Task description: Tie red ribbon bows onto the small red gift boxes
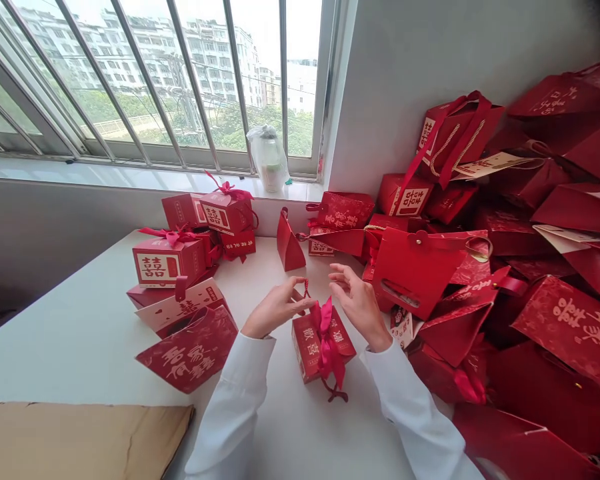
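On the table (pixel 65 347) — one ribboned box (pixel 325 341) between two hands (pixel 281 308).

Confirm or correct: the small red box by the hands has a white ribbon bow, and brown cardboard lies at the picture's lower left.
The ribbon bow is pinkish red, not white, as the head view shows; the red box and brown cardboard are as you say.

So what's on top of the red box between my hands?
A pink ribbon tied in a bow lies over the red box, its tails toward you. The ribbon hides part of the top; the inside is covered by the box's walls.
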A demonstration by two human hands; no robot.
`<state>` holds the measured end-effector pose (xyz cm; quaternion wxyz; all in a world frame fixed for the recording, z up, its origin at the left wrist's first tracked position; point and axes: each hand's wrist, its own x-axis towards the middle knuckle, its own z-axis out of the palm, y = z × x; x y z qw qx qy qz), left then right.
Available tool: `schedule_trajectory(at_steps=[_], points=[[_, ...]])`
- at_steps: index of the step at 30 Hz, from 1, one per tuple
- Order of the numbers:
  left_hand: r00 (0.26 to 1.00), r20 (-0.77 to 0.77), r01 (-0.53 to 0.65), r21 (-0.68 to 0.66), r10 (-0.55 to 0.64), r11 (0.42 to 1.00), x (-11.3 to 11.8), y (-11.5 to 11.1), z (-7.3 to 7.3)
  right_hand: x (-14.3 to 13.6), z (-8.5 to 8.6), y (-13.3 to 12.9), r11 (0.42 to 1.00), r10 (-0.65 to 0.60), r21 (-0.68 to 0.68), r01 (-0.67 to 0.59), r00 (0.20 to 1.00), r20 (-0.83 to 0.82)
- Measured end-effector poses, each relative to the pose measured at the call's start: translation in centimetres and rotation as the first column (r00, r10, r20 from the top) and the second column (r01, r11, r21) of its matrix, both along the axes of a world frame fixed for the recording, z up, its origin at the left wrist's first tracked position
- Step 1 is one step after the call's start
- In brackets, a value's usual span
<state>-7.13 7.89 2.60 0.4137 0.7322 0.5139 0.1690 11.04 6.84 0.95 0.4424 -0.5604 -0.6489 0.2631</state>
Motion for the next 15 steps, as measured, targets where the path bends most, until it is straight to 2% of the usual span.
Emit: schedule_trajectory(at_steps=[2, 4, 6, 8, 10, 12, 15], points=[[0.964, -0.177, -0.178, 0.128, 0.199, 0.976, 0.5, 0.0, -0.3, 1.1, -0.6, -2.0, 1.0, -0.016, -0.022, 0.017, 1.0, 0.01], [0.908, -0.297, -0.226, 0.244, 0.295, 0.943, 0.6, -0.1, -0.3, 2.3, -1.5, -4.6, 0.997, -0.008, -0.08, 0.009, 1.0, 0.011], [0.927, -0.298, -0.159, 0.237, 0.228, 0.958, 0.4, -0.3, 0.0, 3.3, -2.6, -7.3, 0.988, 0.009, -0.153, -0.014, 1.0, -0.029], [0.973, -0.216, -0.049, 0.158, 0.083, 0.986, 0.2, -0.4, 0.6, 3.6, -3.8, -9.6, 0.974, 0.03, -0.223, -0.04, 0.998, -0.05], [0.988, -0.153, 0.056, 0.106, -0.04, 0.993, 0.2, -0.5, 1.0, 3.4, -5.0, -11.2, 0.969, 0.054, -0.239, -0.068, 0.996, -0.064], [0.979, -0.161, 0.141, 0.108, -0.123, 0.984, 0.4, -0.6, 1.2, 2.7, -5.8, -11.8, 0.969, 0.072, -0.231, -0.088, 0.994, -0.077], [0.961, -0.24, 0.171, 0.131, -0.136, 0.977, 0.7, -0.6, 1.2, 2.1, -6.2, -11.1, 0.977, 0.111, -0.176, -0.122, 0.991, -0.068]])
